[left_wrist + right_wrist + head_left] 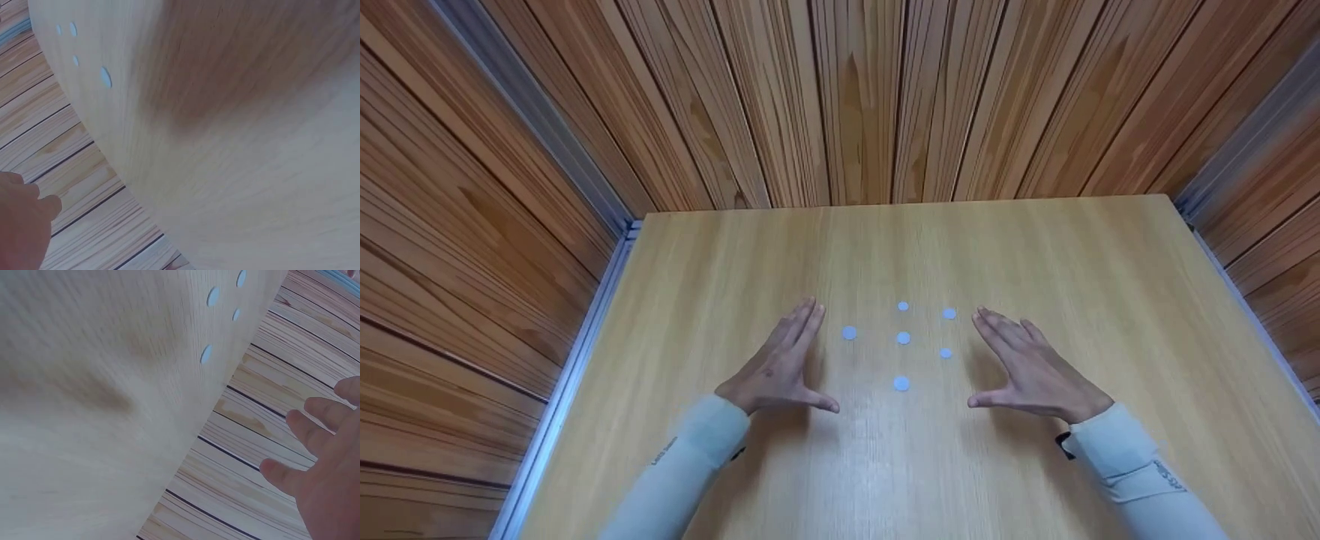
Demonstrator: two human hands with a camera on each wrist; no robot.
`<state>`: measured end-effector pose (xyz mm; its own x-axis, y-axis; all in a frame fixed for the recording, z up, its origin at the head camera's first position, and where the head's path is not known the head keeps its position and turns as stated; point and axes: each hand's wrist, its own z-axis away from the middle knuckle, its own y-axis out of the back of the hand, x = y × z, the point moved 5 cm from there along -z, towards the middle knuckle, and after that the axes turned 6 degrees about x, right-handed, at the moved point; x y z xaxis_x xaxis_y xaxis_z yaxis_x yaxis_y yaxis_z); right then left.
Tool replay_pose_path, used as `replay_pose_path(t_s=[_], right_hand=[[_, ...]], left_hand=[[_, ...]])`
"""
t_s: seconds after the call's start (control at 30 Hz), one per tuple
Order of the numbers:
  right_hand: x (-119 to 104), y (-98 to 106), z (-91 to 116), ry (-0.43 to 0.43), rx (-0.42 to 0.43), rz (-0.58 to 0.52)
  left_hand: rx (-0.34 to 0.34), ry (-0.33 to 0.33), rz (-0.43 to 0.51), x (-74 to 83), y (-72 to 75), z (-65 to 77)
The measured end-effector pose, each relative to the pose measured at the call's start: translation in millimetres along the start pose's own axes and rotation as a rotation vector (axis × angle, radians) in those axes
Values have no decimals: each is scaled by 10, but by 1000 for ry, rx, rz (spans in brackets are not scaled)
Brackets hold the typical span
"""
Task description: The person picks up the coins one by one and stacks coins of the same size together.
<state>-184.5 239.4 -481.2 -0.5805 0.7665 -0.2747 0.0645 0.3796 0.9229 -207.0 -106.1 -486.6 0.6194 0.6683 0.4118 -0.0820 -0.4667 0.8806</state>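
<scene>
Several small pale blue discs lie flat on the wooden table; the leftmost disc (849, 333) is nearest my left hand (780, 367), and a disc at the upper right (949, 313) is nearest my right hand (1027, 369). Both hands hover over the table with straight fingers and thumbs spread away, palms facing inward, shadows beneath them. Neither holds anything. In the left wrist view, part of the left hand (25, 219) shows at the lower left. The right wrist view has the right hand (332, 467) with fingers apart, and a disc (206, 354) beyond.
The light wood table (885, 255) meets a plank wall (855, 105) at the back. Plank side walls (457, 225) rise left and right, with a metal rail (574, 390) along the table's left edge. Pale sleeves (675, 465) cover both forearms.
</scene>
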Motion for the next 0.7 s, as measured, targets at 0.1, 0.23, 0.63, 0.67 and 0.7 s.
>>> replay_pose_path(t_s=[0.1, 0.23, 0.63, 0.67, 0.7], right_hand=[[-18, -43, -14, -4, -7, -9], [-44, -107, -35, -14, -34, -55], [-86, -292, -13, -63, -79, -237], [-96, -302, -13, -61, -79, -249], [-105, -314, -14, -56, -79, -263]], left_hand=[[-10, -4, -5, 17, -63, -32], [-43, 26, 61, 33, -159, -59], [-73, 93, 221, 84, -424, -89], [-77, 102, 243, 88, -441, -93], [-83, 114, 265, 90, -461, -94]])
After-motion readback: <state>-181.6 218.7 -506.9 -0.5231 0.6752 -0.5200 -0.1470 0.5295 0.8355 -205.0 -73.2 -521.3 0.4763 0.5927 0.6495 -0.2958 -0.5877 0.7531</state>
